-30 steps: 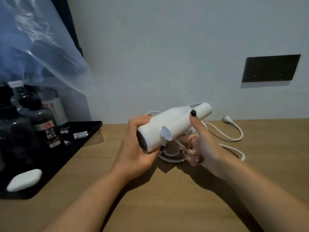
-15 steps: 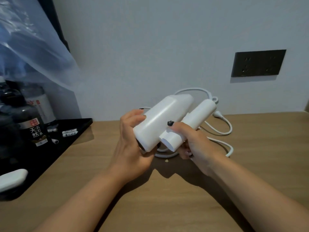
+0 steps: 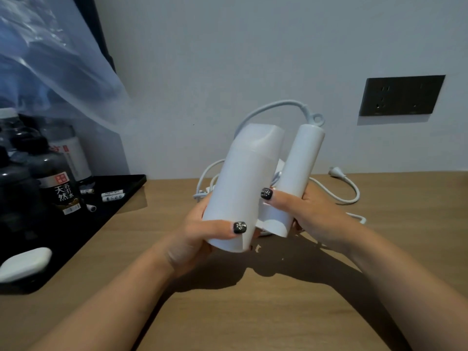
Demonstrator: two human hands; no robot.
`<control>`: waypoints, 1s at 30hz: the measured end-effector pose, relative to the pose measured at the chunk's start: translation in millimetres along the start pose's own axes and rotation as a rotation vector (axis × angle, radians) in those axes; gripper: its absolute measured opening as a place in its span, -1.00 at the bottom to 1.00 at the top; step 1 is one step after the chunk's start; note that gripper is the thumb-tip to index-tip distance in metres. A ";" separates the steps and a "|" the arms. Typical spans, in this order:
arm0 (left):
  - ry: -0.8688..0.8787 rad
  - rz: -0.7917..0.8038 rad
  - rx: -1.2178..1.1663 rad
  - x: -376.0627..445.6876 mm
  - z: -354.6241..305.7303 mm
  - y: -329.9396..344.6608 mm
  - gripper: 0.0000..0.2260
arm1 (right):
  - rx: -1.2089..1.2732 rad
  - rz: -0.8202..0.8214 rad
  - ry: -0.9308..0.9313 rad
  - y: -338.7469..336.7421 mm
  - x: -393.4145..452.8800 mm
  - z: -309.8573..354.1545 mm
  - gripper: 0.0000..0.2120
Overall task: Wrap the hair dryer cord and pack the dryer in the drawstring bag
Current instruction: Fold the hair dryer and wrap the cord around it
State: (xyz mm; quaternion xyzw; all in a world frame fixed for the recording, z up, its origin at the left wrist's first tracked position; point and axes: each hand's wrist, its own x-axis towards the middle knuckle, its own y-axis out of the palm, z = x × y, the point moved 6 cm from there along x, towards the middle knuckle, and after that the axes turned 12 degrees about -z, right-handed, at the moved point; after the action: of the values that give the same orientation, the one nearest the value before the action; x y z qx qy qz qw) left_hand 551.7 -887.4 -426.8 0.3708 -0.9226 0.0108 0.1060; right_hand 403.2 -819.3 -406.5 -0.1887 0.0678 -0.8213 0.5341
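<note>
My left hand [image 3: 202, 234] grips the dryer [image 3: 243, 188] body, my right hand [image 3: 311, 214] its folded handle; I should wind the cord [image 3: 336, 196] snugly around both.

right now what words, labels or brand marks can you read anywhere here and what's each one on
"天然" and "苏打水": white characters on the dark label of the front bottle on the black tray.
Red square mark above those characters: too small to read.
Red mark and print on the white-labelled bottle behind: too blurred.
Print on the small white sachets: too small.
Hair dryer, its cord and the wall socket: no text seen.
</note>
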 end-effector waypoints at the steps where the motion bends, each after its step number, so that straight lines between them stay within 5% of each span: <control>1: 0.018 -0.008 0.018 0.2 -1.3 -0.5 -0.34 | -0.014 -0.002 0.007 -1.5 0.2 -0.3 -0.48; 18: 0.453 -0.474 0.559 -6.0 -35.7 -11.3 -0.32 | -0.197 -0.076 -0.078 -1.8 5.3 4.5 -0.42; 23: 0.521 -0.575 0.691 -9.9 -39.3 -12.1 -0.25 | -0.131 -0.048 -0.058 7.8 3.7 3.7 -0.17; 28: 0.703 -0.637 0.955 -18.8 -45.7 0.0 -0.14 | 0.125 -0.010 -0.212 18.4 -5.1 22.3 -0.80; 30: 0.800 -0.662 1.081 -20.7 -44.8 6.8 -0.15 | 0.227 -0.043 -0.252 18.9 -7.1 24.5 -0.84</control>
State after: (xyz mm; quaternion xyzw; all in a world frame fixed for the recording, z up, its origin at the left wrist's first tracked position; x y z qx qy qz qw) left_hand 570.0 -864.0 -386.8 0.5973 -0.5199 0.5641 0.2338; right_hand 431.2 -818.6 -391.5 -0.2300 -0.0968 -0.8048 0.5385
